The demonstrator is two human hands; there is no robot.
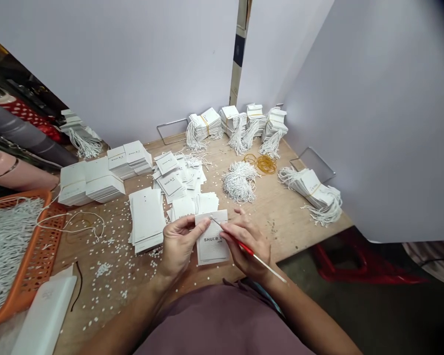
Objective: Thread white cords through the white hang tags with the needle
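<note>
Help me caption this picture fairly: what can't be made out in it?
All in the head view:
Left hand: fingertips behind the white tag, hidden by the tag.
Red tool: part of its shaft, hidden by the right hand; its tip, too small to tell whether it passes through the tag.
Tag's fine print: too small to read.
Orange basket: cut off by the left edge.

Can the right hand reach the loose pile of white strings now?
Likely yes: the white string pile lies just past the right hand, nothing visibly blocking, though that hand holds a slim red-handled tool.
</note>
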